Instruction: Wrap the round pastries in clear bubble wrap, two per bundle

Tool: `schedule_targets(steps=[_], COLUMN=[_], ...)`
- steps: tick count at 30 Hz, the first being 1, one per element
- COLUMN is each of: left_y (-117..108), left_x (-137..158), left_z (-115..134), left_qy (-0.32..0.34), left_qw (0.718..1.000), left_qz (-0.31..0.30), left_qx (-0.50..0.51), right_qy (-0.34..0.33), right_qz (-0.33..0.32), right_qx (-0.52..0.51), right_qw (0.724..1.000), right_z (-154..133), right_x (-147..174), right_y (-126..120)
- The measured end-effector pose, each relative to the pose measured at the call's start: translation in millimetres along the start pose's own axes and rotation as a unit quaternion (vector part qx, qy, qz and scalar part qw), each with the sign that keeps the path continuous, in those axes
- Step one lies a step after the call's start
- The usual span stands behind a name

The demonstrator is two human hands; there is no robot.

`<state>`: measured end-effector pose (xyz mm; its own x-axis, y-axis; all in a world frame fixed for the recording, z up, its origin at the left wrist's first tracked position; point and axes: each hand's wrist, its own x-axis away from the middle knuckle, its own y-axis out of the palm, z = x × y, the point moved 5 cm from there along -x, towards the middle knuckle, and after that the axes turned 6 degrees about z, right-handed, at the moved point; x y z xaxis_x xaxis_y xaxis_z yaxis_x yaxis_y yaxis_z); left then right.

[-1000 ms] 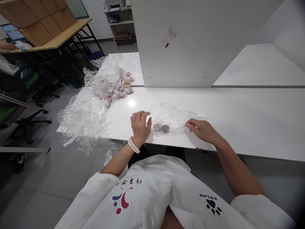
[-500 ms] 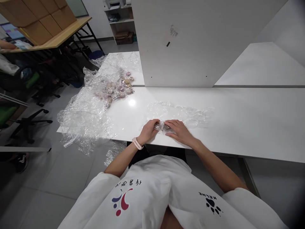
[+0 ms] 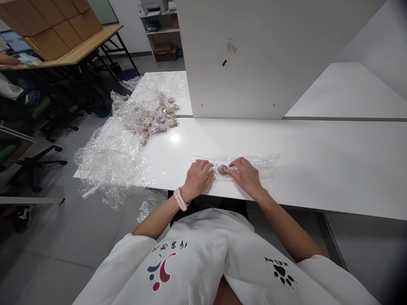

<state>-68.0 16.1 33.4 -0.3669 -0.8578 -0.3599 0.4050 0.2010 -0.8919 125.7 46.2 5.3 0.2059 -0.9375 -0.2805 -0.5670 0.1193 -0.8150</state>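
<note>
A sheet of clear plastic wrap [image 3: 254, 162] lies folded into a narrow strip near the front edge of the white table [image 3: 318, 169]. Small round dark discs [image 3: 221, 168] sit inside it. My left hand [image 3: 197, 180], with a pink wristband, presses on the wrap just left of the discs. On their right side, my right hand [image 3: 246, 178] pinches the wrap with its fingertips. Both hands rest on the table, a few centimetres apart.
A big crumpled heap of clear plastic [image 3: 111, 152] hangs over the table's left end, with a pile of several small round discs [image 3: 157, 116] on it. A tall white partition [image 3: 254, 55] stands behind. Office chairs [image 3: 34, 161] and a wooden desk [image 3: 63, 46] are at left.
The wrap has gone from a loose spread sheet to a flat narrow strip around the discs. My right hand came in from the right to the discs, and my left hand lowered onto the wrap.
</note>
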Motion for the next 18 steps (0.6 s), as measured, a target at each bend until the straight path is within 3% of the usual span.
schedule_targets(steps=[3, 8, 11, 14, 16, 18], left_y=[11.0, 13.8, 6.6, 5.6, 7.8, 5.1], left_x=[19.7, 27.3, 15.0, -6.9, -20.2, -27.3], left_z=[5.9, -18.7, -34.9, -48.0, -52.0, -48.6], left_qy=[0.055, -0.004, -0.076, -0.161, -0.201, -0.207], left_qw=[0.997, 0.994, 0.982, 0.967, 0.963, 0.972], left_qz=[-0.041, 0.004, -0.008, -0.073, -0.117, -0.104], left_qx=[0.03, 0.111, 0.17, 0.181, 0.134, 0.05], right_qy=[-0.08, -0.132, -0.102, -0.02, 0.037, 0.038], right_qz=[0.009, -0.008, -0.027, -0.089, -0.132, -0.112], right_qx=[0.006, -0.021, -0.045, -0.058, -0.038, 0.019], right_qw=[0.997, 0.991, 0.993, 0.994, 0.99, 0.993], right_z=[-3.5, 3.6, 7.6, 13.0, 15.6, 12.6], right_x=[14.0, 35.9, 31.4, 10.4, -5.5, -17.9], right_y=[1.8, 2.1, -5.4, -9.3, -8.0, -9.3])
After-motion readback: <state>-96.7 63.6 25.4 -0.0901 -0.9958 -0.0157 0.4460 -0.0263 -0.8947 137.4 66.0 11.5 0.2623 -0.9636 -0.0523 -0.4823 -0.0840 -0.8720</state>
